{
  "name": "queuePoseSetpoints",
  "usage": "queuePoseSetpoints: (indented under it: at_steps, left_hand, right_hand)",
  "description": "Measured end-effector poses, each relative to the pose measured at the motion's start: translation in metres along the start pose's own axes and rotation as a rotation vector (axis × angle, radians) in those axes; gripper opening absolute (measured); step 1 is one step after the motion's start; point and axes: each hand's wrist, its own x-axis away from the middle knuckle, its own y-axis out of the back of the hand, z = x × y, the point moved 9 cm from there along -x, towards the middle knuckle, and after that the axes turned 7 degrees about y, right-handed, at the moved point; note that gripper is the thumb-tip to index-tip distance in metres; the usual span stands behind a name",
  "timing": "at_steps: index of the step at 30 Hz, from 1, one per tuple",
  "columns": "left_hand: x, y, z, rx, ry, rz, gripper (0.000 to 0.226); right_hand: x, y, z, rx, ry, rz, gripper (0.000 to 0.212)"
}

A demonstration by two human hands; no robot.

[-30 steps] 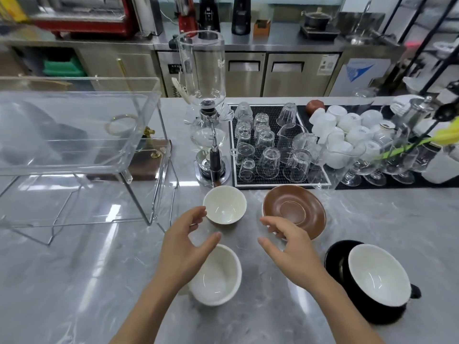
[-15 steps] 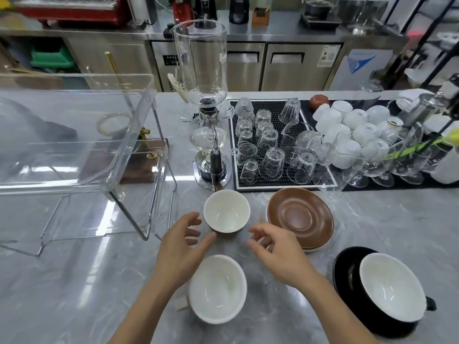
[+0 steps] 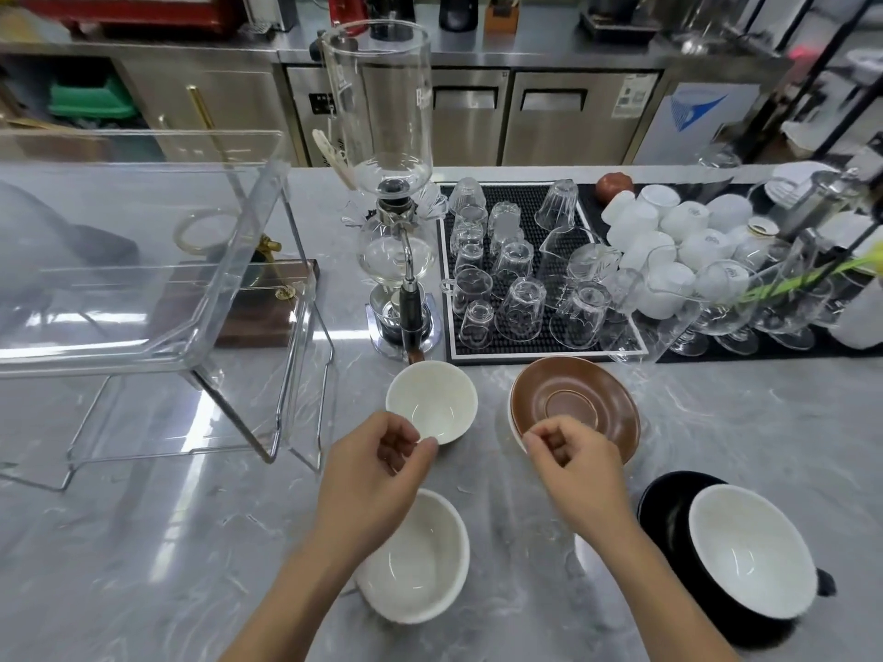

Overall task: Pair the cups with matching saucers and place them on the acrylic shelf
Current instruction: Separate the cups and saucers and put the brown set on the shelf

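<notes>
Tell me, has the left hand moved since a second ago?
Yes. The left hand has gone forward, away from the near white cup, and its fingers now reach the rim of the far white cup.

A small cup (image 3: 431, 402), white inside, stands upright on the grey marbled tabletop (image 3: 143, 542), and just to its right lies a brown saucer (image 3: 575, 405) with a white underside, slightly tilted. Nearer the person a larger white cup (image 3: 414, 561) stands upright, while at the right a black cup with a white interior (image 3: 752, 551) sits on a black saucer (image 3: 669, 499). The clear acrylic shelf (image 3: 143, 260) stands at the left on thin legs.
</notes>
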Motion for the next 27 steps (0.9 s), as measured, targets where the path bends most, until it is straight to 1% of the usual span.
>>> queuePoseSetpoints:
  at_steps: [3,5,7,9,11,13,15,17,20,24,25,27]
  left_hand:
    - [0.002,-0.022,-0.023,0.054,-0.037,0.072,0.012]
    - [0.002,-0.039,-0.034,0.055,-0.039,0.122,0.008]
    - [0.001,-0.061,-0.041,0.036,-0.03,0.206,0.006]
    - [0.0,-0.081,-0.042,0.007,-0.021,0.273,0.012]
    - [-0.002,-0.095,-0.04,-0.031,0.004,0.308,0.02]
    - [-0.003,-0.108,-0.041,-0.069,0.03,0.347,0.022]
    - [-0.002,-0.117,-0.044,-0.096,0.044,0.383,0.013]
    - [-0.002,-0.123,-0.046,-0.108,0.063,0.402,0.018]
    - [-0.005,-0.128,-0.04,-0.098,0.11,0.415,0.015]
    - [-0.006,-0.129,-0.038,-0.103,0.155,0.404,0.047]
    - [-0.007,-0.129,-0.037,-0.102,0.163,0.396,0.052]
    - [-0.008,-0.128,-0.035,-0.092,0.171,0.383,0.046]
  right_hand:
    - [-0.007,0.021,-0.002,0.019,-0.001,-0.043,0.016]
    - [-0.013,0.035,-0.004,0.053,-0.003,-0.075,0.014]
    - [-0.02,0.049,-0.009,0.105,-0.012,-0.117,0.014]
    - [-0.025,0.058,-0.016,0.167,-0.023,-0.14,0.014]
    - [-0.029,0.061,-0.022,0.238,-0.031,-0.14,0.009]
    - [-0.032,0.063,-0.027,0.332,-0.03,-0.144,0.017]
    - [-0.034,0.065,-0.032,0.414,-0.059,-0.145,0.03]
    - [-0.036,0.066,-0.037,0.423,-0.106,-0.135,0.039]
    - [-0.039,0.064,-0.044,0.393,-0.139,-0.111,0.043]
    - [-0.041,0.064,-0.051,0.356,-0.175,-0.112,0.043]
    - [-0.041,0.064,-0.052,0.348,-0.182,-0.111,0.043]
    - [-0.042,0.064,-0.052,0.349,-0.182,-0.109,0.043]
